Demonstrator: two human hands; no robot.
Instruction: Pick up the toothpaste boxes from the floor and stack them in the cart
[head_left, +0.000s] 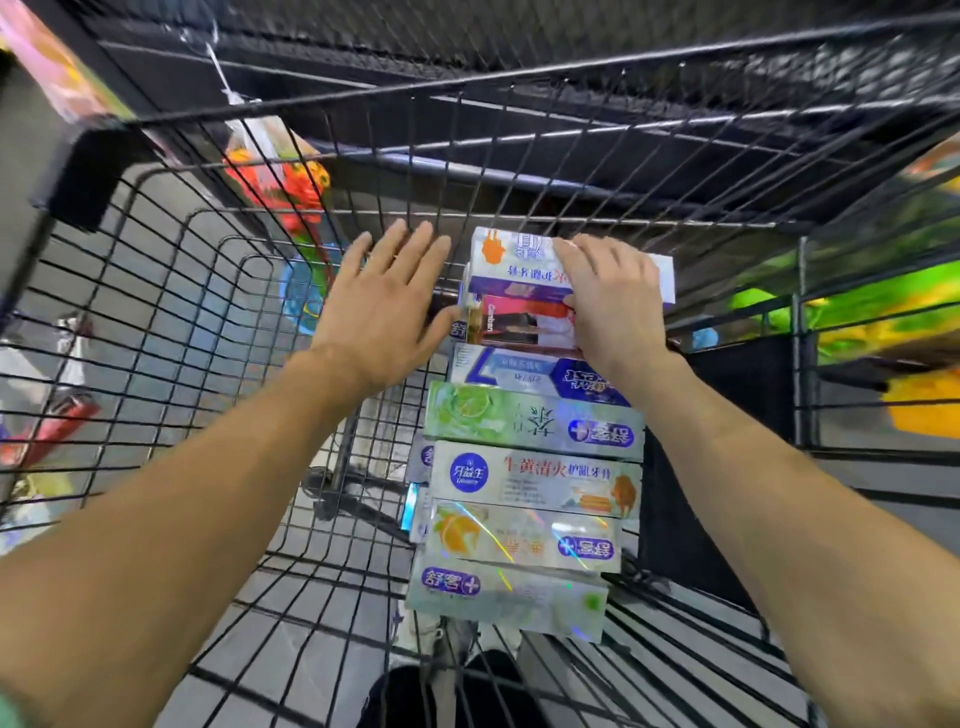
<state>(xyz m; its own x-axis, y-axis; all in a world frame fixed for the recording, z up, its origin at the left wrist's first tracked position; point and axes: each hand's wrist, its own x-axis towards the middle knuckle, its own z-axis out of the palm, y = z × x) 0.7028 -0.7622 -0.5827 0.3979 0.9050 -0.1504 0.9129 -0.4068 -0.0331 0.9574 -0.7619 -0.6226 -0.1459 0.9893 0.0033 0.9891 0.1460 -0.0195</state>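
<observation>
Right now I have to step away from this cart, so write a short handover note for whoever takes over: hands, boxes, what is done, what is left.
Left hand: open, fingers straight, beside the top of the stack, holding nothing.
Right hand: its grip is on the white and purple top box, fingers curled over its right end.
Toothpaste boxes: piled in a stack in the right part of the cart, top box sitting slightly askew.
Done: the boxes in view are in the cart.
Left: square up and let go of the top box; the floor is hardly visible here, so check for any boxes remaining there.
</observation>
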